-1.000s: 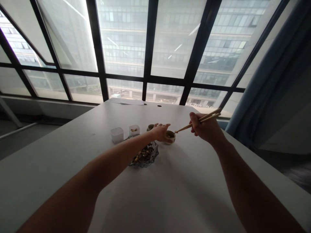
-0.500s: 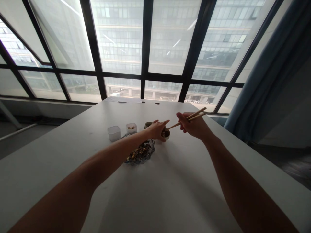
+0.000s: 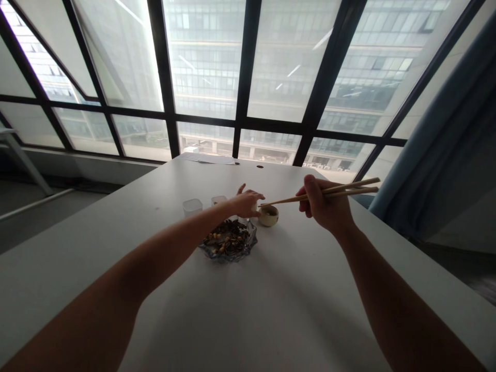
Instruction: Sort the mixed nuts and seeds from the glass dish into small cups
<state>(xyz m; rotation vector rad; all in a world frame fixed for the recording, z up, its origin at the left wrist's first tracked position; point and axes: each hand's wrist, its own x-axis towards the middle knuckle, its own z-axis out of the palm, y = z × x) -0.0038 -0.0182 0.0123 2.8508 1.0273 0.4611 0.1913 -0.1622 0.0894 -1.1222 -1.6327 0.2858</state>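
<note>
My right hand (image 3: 325, 201) holds a pair of wooden chopsticks (image 3: 281, 200). Their tips come together just above the rim of a small cream cup (image 3: 268, 218), close to the fingers of my left hand (image 3: 247, 203). That left hand curls around a second pale cup (image 3: 254, 206), mostly hidden behind it, with one finger lifted. Below my left wrist sits a clear glass bowl (image 3: 251, 243) with a wavy rim, full of dark and yellowish mixed pieces, perhaps nuts or seeds. Whether the chopsticks pinch anything is too small to tell.
Two translucent plastic containers stand behind my left forearm: a square one (image 3: 192, 206) and another (image 3: 219, 199) partly covered. White paper (image 3: 211, 159) lies at the far edge of the white table (image 3: 248, 320), before the windows. A blue curtain (image 3: 434, 139) hangs at right.
My left hand has gone from the right cup to the left one. The chopsticks have shifted, their tips now farther left over the right cup's rim. The view has turned slightly left.
</note>
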